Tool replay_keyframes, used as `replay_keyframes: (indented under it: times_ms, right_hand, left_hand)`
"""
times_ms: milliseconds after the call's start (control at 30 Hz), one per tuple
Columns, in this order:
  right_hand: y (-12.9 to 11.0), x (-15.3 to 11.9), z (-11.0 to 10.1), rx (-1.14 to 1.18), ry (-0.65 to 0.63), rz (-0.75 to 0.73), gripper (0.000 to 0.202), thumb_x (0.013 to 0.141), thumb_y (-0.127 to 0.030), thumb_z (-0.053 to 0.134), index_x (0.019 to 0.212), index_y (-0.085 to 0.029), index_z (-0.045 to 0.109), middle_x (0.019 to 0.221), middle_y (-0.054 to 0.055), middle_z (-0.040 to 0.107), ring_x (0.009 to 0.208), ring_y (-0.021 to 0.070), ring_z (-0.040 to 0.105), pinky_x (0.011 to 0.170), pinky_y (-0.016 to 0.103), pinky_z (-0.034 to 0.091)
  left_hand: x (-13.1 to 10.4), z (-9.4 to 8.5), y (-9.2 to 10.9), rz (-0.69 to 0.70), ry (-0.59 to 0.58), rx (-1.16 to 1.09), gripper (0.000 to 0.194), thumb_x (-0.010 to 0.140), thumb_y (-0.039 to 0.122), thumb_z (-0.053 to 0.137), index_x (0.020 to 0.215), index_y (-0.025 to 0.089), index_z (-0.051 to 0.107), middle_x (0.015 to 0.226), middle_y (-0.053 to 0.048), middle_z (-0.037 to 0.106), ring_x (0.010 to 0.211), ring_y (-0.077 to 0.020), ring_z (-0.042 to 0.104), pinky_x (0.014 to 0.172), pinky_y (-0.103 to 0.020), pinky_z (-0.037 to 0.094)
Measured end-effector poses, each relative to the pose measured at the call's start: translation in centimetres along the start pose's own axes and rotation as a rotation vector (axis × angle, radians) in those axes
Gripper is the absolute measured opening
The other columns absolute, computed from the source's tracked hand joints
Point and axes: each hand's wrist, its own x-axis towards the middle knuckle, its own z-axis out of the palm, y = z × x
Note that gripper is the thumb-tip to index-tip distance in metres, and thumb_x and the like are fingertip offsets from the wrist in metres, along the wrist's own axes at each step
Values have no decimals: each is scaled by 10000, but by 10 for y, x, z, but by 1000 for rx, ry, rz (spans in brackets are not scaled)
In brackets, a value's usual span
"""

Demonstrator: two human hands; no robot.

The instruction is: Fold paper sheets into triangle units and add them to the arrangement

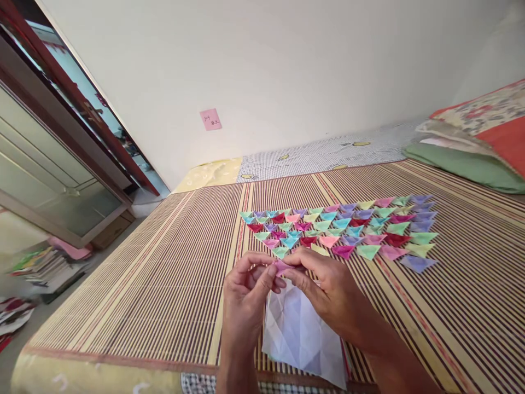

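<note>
Between my two hands is a small pink folded paper boat [281, 267], pinched at its ends. My left hand [250, 284] grips its left end between thumb and fingers. On the other side, my right hand [320, 276] closes thumb and fingers on the right end. Just below the hands lies a creased pale lilac paper sheet [303, 334], with edges of other coloured sheets showing under it. Beyond the hands, rows of small folded paper boats [328, 224] in many colours stand on the striped mat [164, 273]. My right hand hides part of the nearest row.
A white wall with a pink note [210, 119] rises behind the bed. Folded bedding [467, 158] is piled at the far right. A glass-panelled door [61, 175] stands at the left, with a stack of books [43, 268] low beside it.
</note>
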Motion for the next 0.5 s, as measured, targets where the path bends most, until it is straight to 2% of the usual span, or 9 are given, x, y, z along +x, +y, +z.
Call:
replay_keyframes:
  times_ms: [333, 500]
  right_hand:
    - [-6, 2, -2, 8, 68, -48, 164, 1035, -195, 565, 1086, -250, 711, 989, 16, 769, 928, 172, 736, 791, 281, 572]
    - [-8, 1, -2, 15, 66, -72, 106, 1012, -183, 606, 995, -237, 696, 914, 0, 735, 858, 163, 698, 764, 283, 546]
  left_hand:
    - [-3, -1, -1, -17, -59, 143, 107, 914, 266, 759, 853, 186, 723, 825, -3, 661, 640, -106, 653, 595, -211, 538]
    - [-4, -3, -1, 64, -73, 264, 77, 928, 236, 735, 867, 203, 701, 923, -14, 654, 706, -119, 650, 627, -234, 539]
